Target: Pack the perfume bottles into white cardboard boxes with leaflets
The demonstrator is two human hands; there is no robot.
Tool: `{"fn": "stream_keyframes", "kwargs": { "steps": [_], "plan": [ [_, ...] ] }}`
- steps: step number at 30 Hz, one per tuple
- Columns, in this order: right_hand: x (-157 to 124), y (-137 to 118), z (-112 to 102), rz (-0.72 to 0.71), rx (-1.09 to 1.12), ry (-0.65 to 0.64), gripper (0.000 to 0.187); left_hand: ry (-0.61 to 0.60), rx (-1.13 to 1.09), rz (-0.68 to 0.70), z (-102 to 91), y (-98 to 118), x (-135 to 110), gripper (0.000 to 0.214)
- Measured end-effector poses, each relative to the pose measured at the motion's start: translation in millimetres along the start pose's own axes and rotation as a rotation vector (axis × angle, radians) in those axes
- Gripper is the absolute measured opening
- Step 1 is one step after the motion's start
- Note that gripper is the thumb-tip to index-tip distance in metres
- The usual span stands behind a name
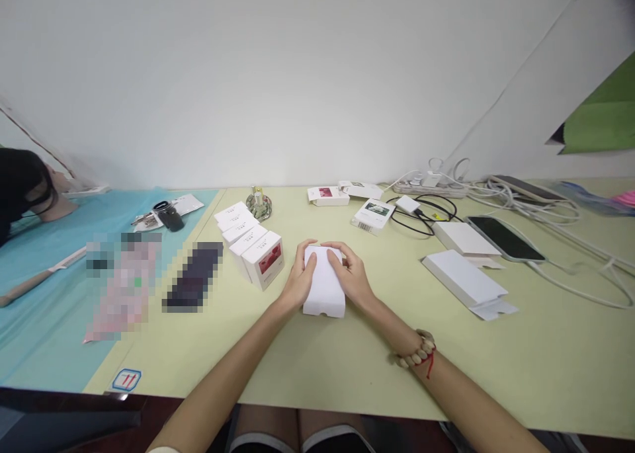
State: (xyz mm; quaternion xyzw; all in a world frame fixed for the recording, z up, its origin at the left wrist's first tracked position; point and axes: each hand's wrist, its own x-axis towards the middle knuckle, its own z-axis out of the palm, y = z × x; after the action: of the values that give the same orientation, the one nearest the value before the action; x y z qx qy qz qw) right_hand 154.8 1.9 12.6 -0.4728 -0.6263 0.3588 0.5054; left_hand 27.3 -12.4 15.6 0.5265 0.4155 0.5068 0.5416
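A plain white carton [325,286] lies flat on the pale green table [347,354] in front of me. My left hand [299,281] grips its left side, fingers curled over the far end. My right hand [353,274] grips its right side, thumb and fingers pressing on the far top edge. A bead bracelet with a red thread [417,354] sits on my right wrist. Just left of my hands stands a row of small white boxes [251,243], the nearest with a red picture on its face.
Two flat white cartons [466,281] and a dark phone [503,238] lie to the right, with cables and a power strip [436,187] behind. More small boxes [373,215] and a glass bottle [258,204] sit at the back. Another person [24,188] leans at the far left.
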Motion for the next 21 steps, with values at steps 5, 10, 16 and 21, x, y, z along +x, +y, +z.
{"fn": "stream_keyframes", "kwargs": {
  "steps": [5, 10, 16, 21],
  "plan": [
    [-1, -2, -1, -0.033, -0.049, -0.048, 0.037, -0.015, -0.148, -0.097, -4.5, -1, 7, 0.031],
    [0, -11, -16, -0.278, -0.371, -0.084, 0.047, 0.038, -0.300, -0.273, -15.8, -1, 16, 0.033],
    [-1, -14, -20, -0.550, -0.449, -0.238, 0.061, -0.056, -0.431, -0.385, -21.3, 0, 17, 0.031],
    [-1, -12, -13, -0.554, -0.403, -0.171, 0.047, -0.124, -0.515, -0.454, -27.1, 10, 15, 0.034]
  ]
}}
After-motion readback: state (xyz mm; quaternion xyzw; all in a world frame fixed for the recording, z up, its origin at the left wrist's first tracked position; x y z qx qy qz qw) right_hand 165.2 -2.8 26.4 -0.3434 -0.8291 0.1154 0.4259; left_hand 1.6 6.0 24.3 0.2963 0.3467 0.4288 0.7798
